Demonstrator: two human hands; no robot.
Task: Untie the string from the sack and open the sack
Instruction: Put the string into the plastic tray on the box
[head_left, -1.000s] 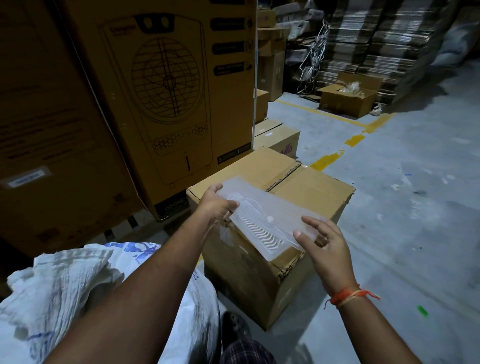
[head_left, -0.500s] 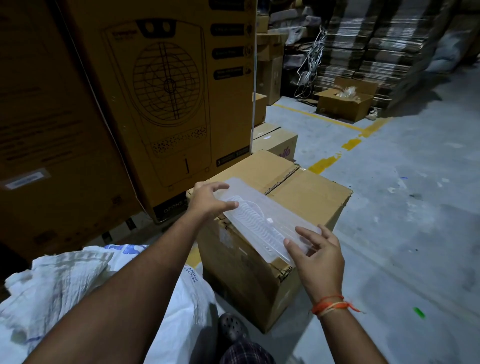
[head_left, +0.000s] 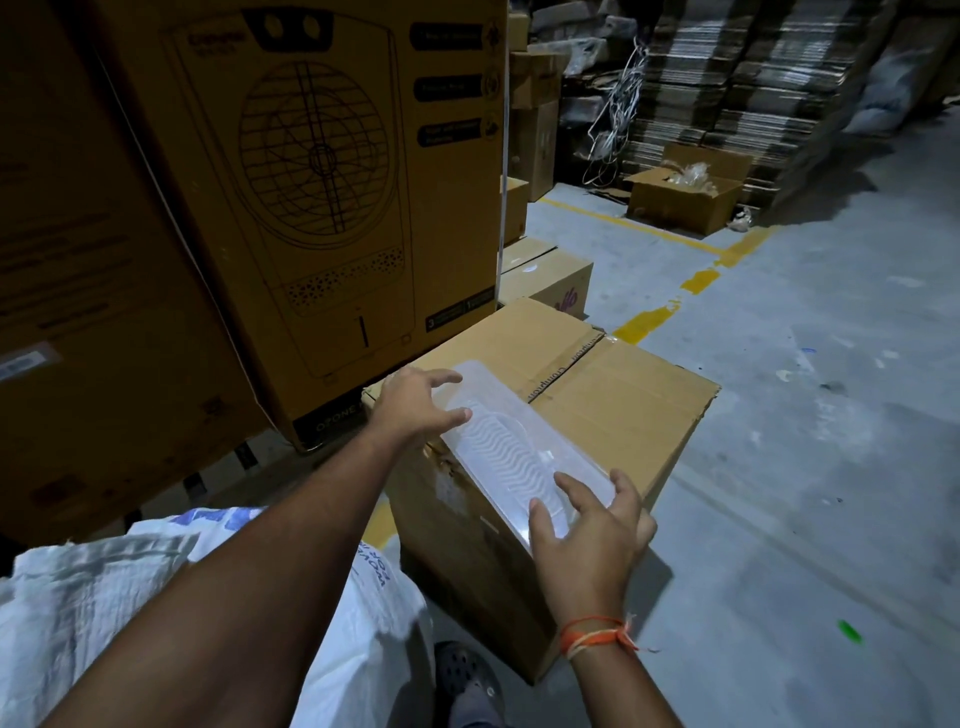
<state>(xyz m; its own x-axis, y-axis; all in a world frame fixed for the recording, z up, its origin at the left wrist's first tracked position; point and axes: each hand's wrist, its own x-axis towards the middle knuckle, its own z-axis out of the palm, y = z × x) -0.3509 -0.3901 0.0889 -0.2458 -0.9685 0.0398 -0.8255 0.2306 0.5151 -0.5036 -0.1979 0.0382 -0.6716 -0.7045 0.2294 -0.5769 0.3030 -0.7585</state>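
The white woven sack (head_left: 93, 613) with blue print lies crumpled at the lower left, partly under my left forearm. No string shows on it. A clear plastic tray (head_left: 514, 447) with a ribbed middle lies flat on top of a brown cardboard box (head_left: 623, 405) in front of me. My left hand (head_left: 415, 405) is at the tray's far end, fingers spread, the thumb touching its edge. At the tray's near end, my right hand (head_left: 587, 530) has its fingers apart and resting on the plastic. An orange thread is tied round the right wrist.
A tall carton printed with a fan (head_left: 322, 197) and more big cartons stand close on the left. Smaller boxes (head_left: 550, 280) sit behind. An open box (head_left: 685, 192) and stacks of flat cardboard stand at the back. Grey floor with yellow line (head_left: 644, 322) spreads right. A dark shoe (head_left: 467, 675) shows below.
The tray has come down from being held tilted above the box to lying flat on its top. Both hands have loosened, and their fingers have spread.
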